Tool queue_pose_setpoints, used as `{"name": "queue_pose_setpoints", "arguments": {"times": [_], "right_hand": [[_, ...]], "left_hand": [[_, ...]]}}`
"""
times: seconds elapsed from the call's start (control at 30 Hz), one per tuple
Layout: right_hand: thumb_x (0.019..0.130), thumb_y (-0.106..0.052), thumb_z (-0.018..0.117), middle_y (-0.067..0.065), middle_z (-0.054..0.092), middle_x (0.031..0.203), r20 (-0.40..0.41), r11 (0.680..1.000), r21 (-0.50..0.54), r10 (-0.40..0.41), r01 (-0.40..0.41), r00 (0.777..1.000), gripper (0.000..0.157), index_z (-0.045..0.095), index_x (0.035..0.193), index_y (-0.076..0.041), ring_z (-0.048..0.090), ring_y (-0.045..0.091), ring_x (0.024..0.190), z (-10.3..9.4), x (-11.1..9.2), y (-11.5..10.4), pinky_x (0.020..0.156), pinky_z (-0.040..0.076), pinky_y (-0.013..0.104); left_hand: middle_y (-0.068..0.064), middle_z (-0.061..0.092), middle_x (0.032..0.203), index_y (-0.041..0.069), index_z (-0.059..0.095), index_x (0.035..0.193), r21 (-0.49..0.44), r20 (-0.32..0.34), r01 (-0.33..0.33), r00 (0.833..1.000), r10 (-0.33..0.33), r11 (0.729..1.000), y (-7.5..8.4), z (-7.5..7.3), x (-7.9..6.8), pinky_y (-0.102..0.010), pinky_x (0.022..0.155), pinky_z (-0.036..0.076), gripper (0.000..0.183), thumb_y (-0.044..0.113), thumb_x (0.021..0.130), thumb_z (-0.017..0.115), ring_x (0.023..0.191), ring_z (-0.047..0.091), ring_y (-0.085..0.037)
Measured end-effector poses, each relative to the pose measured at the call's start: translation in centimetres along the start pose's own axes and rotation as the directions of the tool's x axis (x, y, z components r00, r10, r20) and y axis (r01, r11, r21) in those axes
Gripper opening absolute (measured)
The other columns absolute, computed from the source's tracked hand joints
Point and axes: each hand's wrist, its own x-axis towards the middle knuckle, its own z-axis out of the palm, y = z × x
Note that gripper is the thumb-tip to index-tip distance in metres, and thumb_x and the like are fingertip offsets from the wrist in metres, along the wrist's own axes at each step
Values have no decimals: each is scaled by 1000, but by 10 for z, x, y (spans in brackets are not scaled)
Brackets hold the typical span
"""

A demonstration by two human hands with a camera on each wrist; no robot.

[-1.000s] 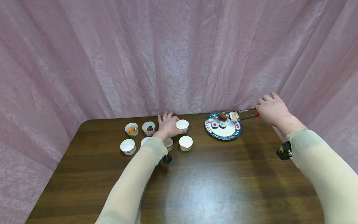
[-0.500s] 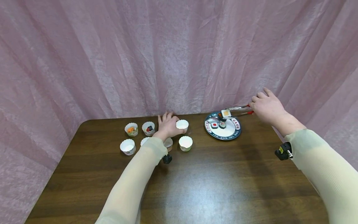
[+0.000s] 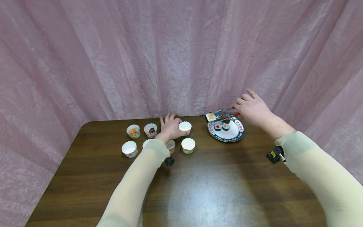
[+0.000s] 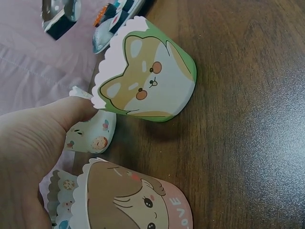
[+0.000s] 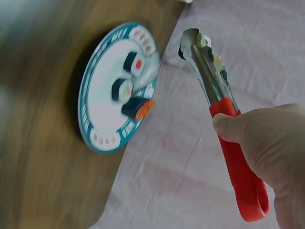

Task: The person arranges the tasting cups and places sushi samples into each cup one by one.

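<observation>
Right hand: right hand [image 3: 253,108] grips the red handles of a pair of tongs [image 5: 224,105], thumb and fingers curled round them.
Tongs: metal tips pressed together on a sushi piece [image 3: 210,117] with an orange top; piece hangs in the air just over the left rim of the plate [image 3: 236,134], clear of the table [image 3: 215,189].
Plate: round, teal-rimmed, at the far edge by the pink curtain [image 3: 113,56]; three sushi pieces lie on it, two rolls [image 3: 221,127] and a dark one with red topping [image 5: 137,108].
Left hand: left hand [image 3: 170,127] rests on the table, thumb and fingers pinching the rim of a white paper cup [image 3: 185,126]; that cup looks unfilled.
Other cups: six more paper cups close by; two at the far left hold sushi [image 3: 133,131], [image 3: 151,130]; a fox-print cup [image 4: 147,88] stands just beside the thumb.
Step in hand (judgement): carrying the tonged piece from plate toward the steadied cup.
Next move (judgement): travel left, keep the squeeze firm, centre the tips over the cup mouth, lower, then ease the grip.
</observation>
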Motion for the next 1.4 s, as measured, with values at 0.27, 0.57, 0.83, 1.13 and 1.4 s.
{"name": "queue_pose_setpoints", "arguments": {"times": [0.27, 0.57, 0.83, 1.13, 1.4], "right_hand": [[82, -10, 82, 11, 69, 108, -67, 998, 36, -49, 52, 997, 32, 73, 112, -4, 57, 36, 109, 0, 22, -23, 117, 26, 60], [84, -10, 80, 9, 67, 101, -111, 995, 34, -93, 97, 989, 24, 74, 106, -5, 57, 34, 104, 3, 43, -43, 116, 29, 59], [84, -7, 77, 8, 67, 99, -114, 994, 33, -101, 106, 988, 21, 73, 104, -5, 57, 34, 105, 9, 57, -54, 116, 29, 59], [88, -5, 74, 8, 68, 102, -108, 994, 30, -104, 108, 989, 19, 74, 107, -6, 57, 33, 105, 16, 66, -62, 116, 30, 58], [90, -1, 71, 7, 68, 105, -88, 993, 38, -110, 113, 990, 20, 74, 109, -7, 57, 32, 106, 17, 70, -68, 116, 30, 58]], "left_hand": [[-15, 24, 165, 21, 64, 130, 30, -7, -4, 1000, 4, 1000, -2, 0, 2, -67, 117, -6, 67, 62, 80, 78, 155, 3, -40], [-13, 20, 167, 22, 65, 130, 37, 4, 9, 1000, -9, 999, -3, 0, 2, -66, 117, -8, 68, 64, 78, 79, 155, -1, -38], [-14, 23, 166, 22, 66, 125, 36, -5, 9, 1000, -9, 999, -2, 0, 2, -67, 117, -7, 66, 64, 77, 81, 155, 1, -39], [-15, 22, 166, 19, 66, 127, 32, -3, 1, 1000, -1, 999, 2, -4, -4, -66, 118, -6, 65, 60, 79, 81, 155, 1, -39], [-14, 22, 167, 18, 66, 128, 42, 3, 4, 1000, -4, 999, 3, -5, -5, -66, 118, -5, 68, 62, 78, 81, 155, 1, -39]]}}
